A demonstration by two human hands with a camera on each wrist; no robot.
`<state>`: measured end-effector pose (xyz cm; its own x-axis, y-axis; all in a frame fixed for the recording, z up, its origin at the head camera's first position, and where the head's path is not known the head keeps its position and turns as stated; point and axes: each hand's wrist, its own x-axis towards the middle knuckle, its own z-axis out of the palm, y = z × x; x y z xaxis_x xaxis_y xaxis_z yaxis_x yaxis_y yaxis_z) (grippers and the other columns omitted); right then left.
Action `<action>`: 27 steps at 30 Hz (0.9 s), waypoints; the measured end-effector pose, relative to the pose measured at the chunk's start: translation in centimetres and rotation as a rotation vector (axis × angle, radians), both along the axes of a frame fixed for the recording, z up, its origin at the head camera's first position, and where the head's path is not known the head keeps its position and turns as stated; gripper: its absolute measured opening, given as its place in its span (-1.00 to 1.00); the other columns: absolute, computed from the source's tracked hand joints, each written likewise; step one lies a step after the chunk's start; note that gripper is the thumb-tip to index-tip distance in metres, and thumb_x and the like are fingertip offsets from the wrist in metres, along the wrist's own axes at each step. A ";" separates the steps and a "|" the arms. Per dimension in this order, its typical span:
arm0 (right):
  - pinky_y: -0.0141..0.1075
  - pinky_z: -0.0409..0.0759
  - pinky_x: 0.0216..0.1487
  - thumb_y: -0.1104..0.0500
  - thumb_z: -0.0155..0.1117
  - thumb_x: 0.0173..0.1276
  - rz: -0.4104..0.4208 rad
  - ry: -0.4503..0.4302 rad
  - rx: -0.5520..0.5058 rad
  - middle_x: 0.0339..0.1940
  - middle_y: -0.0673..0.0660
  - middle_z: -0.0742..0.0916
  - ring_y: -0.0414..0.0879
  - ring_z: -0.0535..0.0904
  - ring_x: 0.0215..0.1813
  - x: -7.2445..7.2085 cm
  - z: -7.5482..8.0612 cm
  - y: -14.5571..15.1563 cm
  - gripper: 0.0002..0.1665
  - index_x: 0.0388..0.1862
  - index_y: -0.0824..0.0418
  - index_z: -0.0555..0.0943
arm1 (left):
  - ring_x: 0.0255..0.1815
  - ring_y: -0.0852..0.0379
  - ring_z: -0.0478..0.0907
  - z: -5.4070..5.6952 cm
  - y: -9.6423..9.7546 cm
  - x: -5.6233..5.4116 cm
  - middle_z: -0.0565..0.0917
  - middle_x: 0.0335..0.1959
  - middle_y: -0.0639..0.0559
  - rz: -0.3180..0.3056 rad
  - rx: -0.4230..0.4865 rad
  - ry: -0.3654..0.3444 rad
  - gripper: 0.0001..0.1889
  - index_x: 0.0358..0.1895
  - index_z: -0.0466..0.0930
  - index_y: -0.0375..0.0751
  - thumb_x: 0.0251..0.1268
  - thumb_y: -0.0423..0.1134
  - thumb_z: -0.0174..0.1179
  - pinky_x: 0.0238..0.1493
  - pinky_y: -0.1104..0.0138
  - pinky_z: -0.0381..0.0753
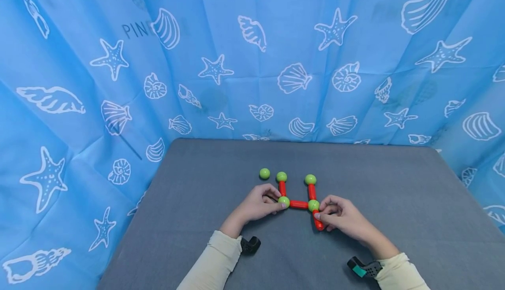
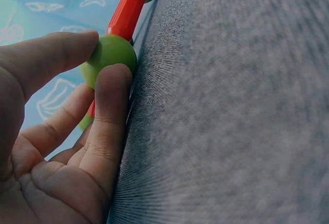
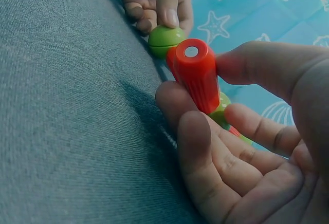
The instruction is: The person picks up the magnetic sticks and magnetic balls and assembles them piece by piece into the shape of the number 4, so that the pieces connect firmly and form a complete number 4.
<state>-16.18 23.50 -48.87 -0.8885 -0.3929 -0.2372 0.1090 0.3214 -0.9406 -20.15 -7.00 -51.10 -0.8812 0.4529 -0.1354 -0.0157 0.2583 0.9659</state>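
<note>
Red rods and green balls form a joined shape on the grey table. My left hand [image 1: 258,203] pinches the left corner ball [image 1: 282,201] between thumb and fingers; that green ball [image 2: 109,54] fills the pinch in the left wrist view. From it one red rod [image 1: 298,204] runs to the right corner ball [image 1: 313,205]. My right hand [image 1: 347,217] holds another red rod [image 1: 318,224] that meets this ball and points toward me. A pale round disc shows in the near end of the held rod [image 3: 198,80]. Two further rods, each tipped with a ball, point away from me.
A loose green ball [image 1: 264,173] lies to the left of the far left tip ball [image 1: 282,176]. Grey cloth covers the table [image 1: 221,162]. A blue curtain [image 1: 252,62] with white shell and starfish prints hangs behind the table and along its sides.
</note>
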 end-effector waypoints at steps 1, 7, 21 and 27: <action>-0.13 0.82 -0.20 0.16 0.41 0.50 0.000 -0.002 0.000 -0.18 0.22 0.79 -0.09 0.74 -0.23 0.0 0.0 0.0 -0.56 0.09 0.45 0.48 | -0.34 0.19 0.73 0.0 0.0 0.0 0.73 -0.09 0.07 -0.001 -0.001 0.001 -0.71 0.02 0.65 -0.13 0.36 -0.18 0.49 -0.23 0.36 0.71; -0.13 0.81 -0.22 0.14 0.41 0.51 -0.001 0.000 0.011 -0.18 0.20 0.78 -0.09 0.73 -0.24 0.0 -0.1 -0.1 -0.57 0.08 0.43 0.49 | -0.35 0.19 0.73 -0.1 0.0 -0.1 0.73 -0.11 0.04 -0.004 0.003 0.003 -0.71 0.03 0.65 -0.16 0.36 -0.18 0.49 -0.24 0.36 0.72; -0.16 0.75 -0.39 0.12 0.43 0.50 -0.022 0.054 0.077 -0.21 0.18 0.73 -0.10 0.69 -0.33 -0.1 -0.6 -0.6 -0.62 0.01 0.39 0.55 | -0.36 0.19 0.74 -0.1 0.4 -0.1 0.68 -0.02 -0.01 0.019 0.025 -0.002 -0.74 0.06 0.61 -0.18 0.44 -0.24 0.42 -0.22 0.28 0.81; -0.16 0.76 -0.38 0.12 0.39 0.54 -0.008 0.046 0.050 -0.24 0.20 0.74 -0.04 0.75 -0.28 -0.2 -0.6 -0.5 -0.64 0.01 0.40 0.54 | -0.35 0.16 0.74 0.1 0.4 0.0 0.66 0.02 -0.08 0.031 0.040 -0.019 -0.72 0.10 0.58 -0.22 0.47 -0.25 0.39 -0.22 0.26 0.82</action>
<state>-16.40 23.00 -49.45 -0.9019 -0.3743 -0.2153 0.0690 0.3673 -0.9275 -20.15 -6.58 -50.96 -0.8925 0.4306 -0.1347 -0.0419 0.2181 0.9750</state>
